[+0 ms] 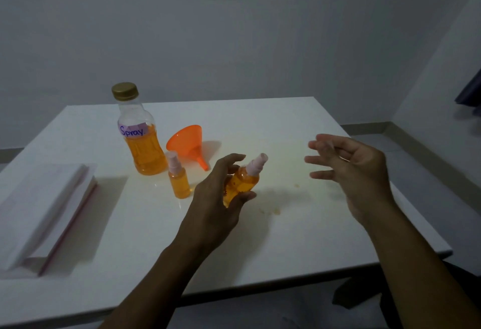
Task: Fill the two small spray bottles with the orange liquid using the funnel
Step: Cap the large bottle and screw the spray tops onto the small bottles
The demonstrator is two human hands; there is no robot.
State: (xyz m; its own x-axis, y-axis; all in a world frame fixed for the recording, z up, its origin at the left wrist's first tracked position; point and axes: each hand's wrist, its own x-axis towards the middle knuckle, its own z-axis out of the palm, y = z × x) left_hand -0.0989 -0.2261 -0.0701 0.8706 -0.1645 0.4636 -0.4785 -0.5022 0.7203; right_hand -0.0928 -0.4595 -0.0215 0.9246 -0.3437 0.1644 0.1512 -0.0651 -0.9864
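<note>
My left hand (218, 198) grips a small spray bottle (243, 181) full of orange liquid, tilted to the right, its pink spray top on. A second small spray bottle (179, 180) stands upright on the table just left of it, also orange inside and capped. Behind that stands the large bottle (141, 133) labelled "Spray", gold cap on, about half full of orange liquid. The orange funnel (188, 144) lies on its side beside the large bottle. My right hand (348, 167) hovers to the right, fingers spread and holding nothing.
The white table (286, 237) carries a stack of white paper or books (44, 209) at the left edge. Small orange drips (276, 211) mark the surface near the middle. A grey wall stands behind, and a dark object (471, 92) shows at the far right.
</note>
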